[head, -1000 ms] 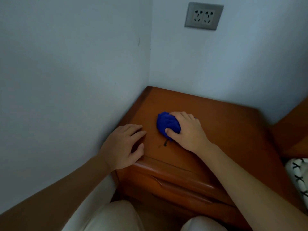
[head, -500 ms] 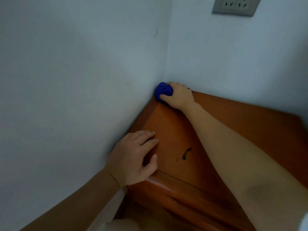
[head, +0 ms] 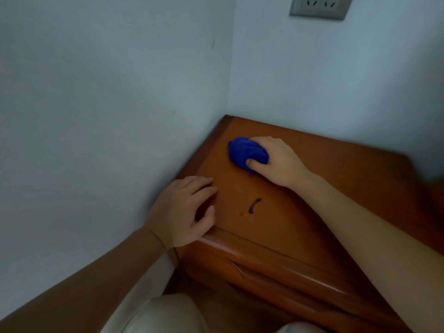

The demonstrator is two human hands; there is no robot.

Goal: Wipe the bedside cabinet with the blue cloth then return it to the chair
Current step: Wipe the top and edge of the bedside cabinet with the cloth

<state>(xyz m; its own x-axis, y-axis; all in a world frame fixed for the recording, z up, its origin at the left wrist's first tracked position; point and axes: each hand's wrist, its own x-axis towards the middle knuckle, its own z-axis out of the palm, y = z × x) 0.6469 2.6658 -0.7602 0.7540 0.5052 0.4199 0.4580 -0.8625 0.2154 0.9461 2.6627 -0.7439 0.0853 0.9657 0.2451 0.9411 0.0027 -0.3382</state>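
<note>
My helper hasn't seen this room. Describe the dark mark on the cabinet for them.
Find the wooden cabinet in the wall corner. Near its top's front edge, beside the left hand, is a short curved mark, black unlike the bunched blue cloth.

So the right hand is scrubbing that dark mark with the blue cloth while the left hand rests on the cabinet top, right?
Not quite. The head view shows the blue cloth in the right hand is not on the dark mark. It lies further back, toward the wall corner, with bare wood between them. The left hand does rest on the cabinet top.
</note>
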